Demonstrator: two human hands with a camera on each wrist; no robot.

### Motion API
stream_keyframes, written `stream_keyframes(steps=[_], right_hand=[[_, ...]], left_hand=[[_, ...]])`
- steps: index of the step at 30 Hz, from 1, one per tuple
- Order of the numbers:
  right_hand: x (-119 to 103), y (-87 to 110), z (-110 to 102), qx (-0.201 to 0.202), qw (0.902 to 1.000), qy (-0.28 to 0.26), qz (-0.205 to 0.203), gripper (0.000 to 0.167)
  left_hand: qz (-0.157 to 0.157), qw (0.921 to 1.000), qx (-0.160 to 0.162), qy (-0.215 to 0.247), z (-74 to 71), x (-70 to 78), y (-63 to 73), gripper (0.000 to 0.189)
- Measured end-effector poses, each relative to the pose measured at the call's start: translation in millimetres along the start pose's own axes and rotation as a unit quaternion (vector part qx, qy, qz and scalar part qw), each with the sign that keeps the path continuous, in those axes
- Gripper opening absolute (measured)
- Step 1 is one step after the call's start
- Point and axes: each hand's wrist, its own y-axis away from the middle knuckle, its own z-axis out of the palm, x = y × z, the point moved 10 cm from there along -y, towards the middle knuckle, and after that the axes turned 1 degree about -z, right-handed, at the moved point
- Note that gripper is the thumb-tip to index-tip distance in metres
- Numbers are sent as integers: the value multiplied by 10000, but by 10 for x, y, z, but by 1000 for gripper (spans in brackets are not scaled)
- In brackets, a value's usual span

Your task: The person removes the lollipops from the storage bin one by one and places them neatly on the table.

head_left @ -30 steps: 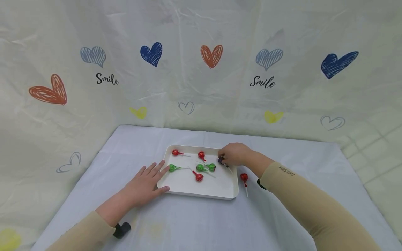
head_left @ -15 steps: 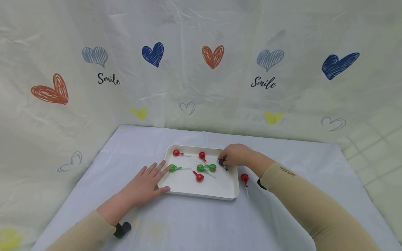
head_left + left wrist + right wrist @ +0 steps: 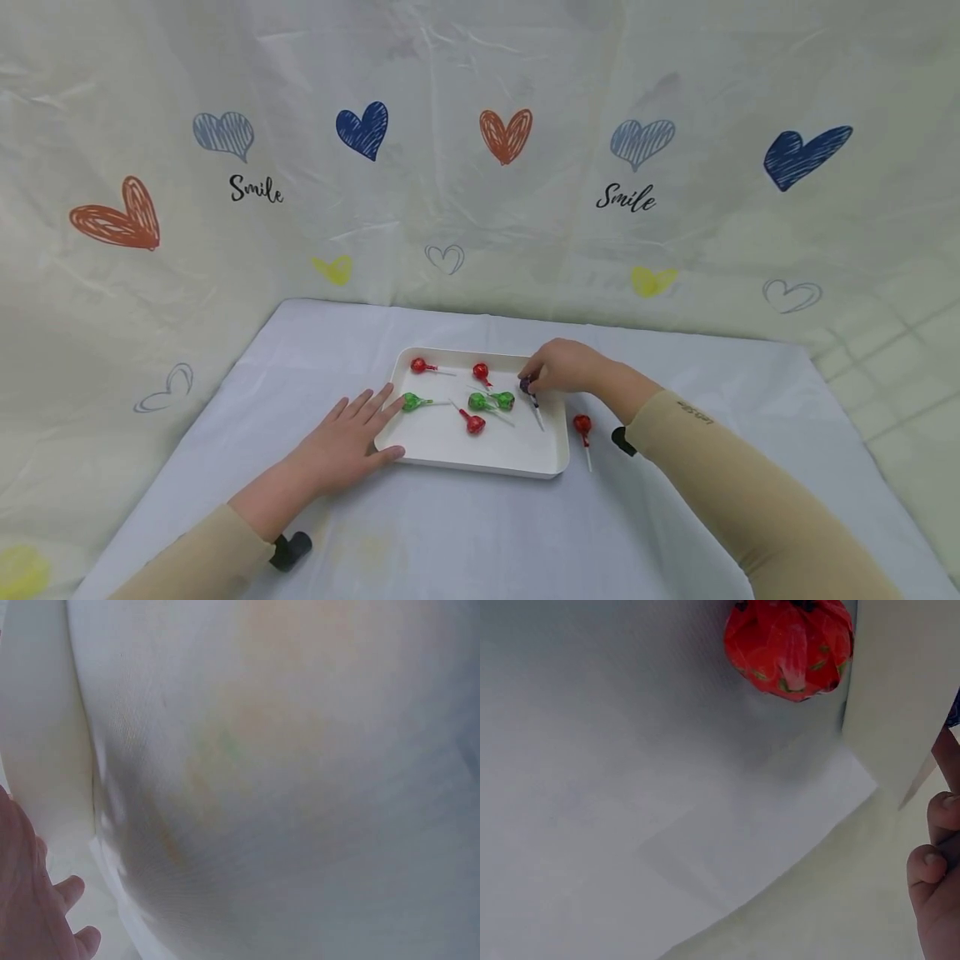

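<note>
A shallow white tray (image 3: 435, 443) lies on the table with several wrapped lollipops in it. At its right end my right hand (image 3: 568, 367) pinches a dark purple lollipop (image 3: 525, 386) by the head, its stick angled toward me. My left hand (image 3: 341, 446) rests with spread, straight fingers on the tray's left edge. Between the hands lie red lollipops, one of them at front centre (image 3: 475, 424), and green ones, including a green lollipop (image 3: 412, 402) near my left fingertips. The left wrist view catches only part of the left hand (image 3: 30, 900).
Just outside the tray's right side, a red lollipop (image 3: 582, 424) lies on the white tablecloth (image 3: 465, 533); the right wrist view shows this red lollipop (image 3: 789, 649) close up. Behind the table hangs a pale sheet (image 3: 555, 225) printed with hearts.
The purple lollipop's stick has swung from pointing out to the right to pointing more toward me, with the right hand turning slightly. My left hand stays on the tray edge.
</note>
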Motion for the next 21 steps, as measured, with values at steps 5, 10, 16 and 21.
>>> stream_keyframes(steps=[5, 10, 16, 21], right_hand=[[-3, 63, -120, 220, 9996, -136, -115, 25], [44, 137, -223, 445, 9985, -255, -169, 26], [175, 264, -282, 613, 9963, -582, -151, 28], [337, 417, -288, 694, 9949, -737, -25, 29]], left_hand=[[26, 10000, 20, 11, 0, 7, -1, 82], [53, 10000, 39, -4, -1, 12, 1, 83], [79, 9999, 76, 26, -8, 16, 16, 84], [61, 9999, 91, 28, -10, 12, 22, 84]])
